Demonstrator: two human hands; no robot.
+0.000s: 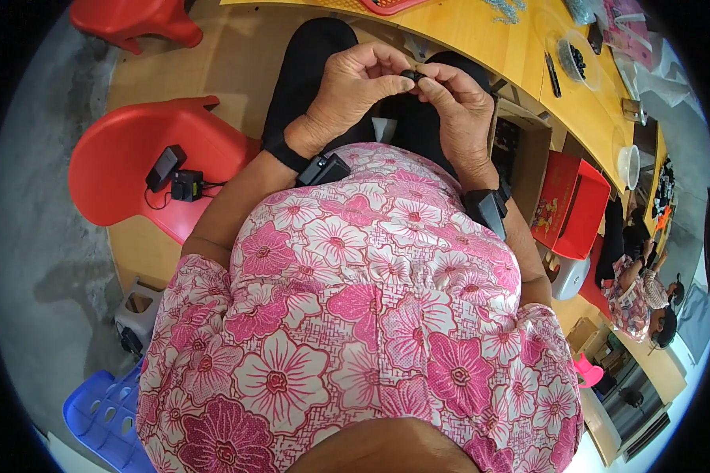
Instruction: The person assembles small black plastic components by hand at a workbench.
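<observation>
Above my lap, my left hand (pixel 359 83) and my right hand (pixel 459 106) meet at the fingertips. Pinched between them is a small, rounded black piece (pixel 412 76); fingers cover part of it, and its exact kind does not show. Both hands are closed on this piece, thumbs and forefingers almost touching. A black strapped device (pixel 323 169) sits at my left wrist, and a similar one (pixel 487 211) at my right.
Ahead, a yellow table (pixel 521 59) carries a clear bowl (pixel 577 61) of black pieces and a dark pen-like tool (pixel 554 75). A red box (pixel 572 205) stands at right. On my left, a red chair (pixel 110 165) holds black devices. Other people sit far right.
</observation>
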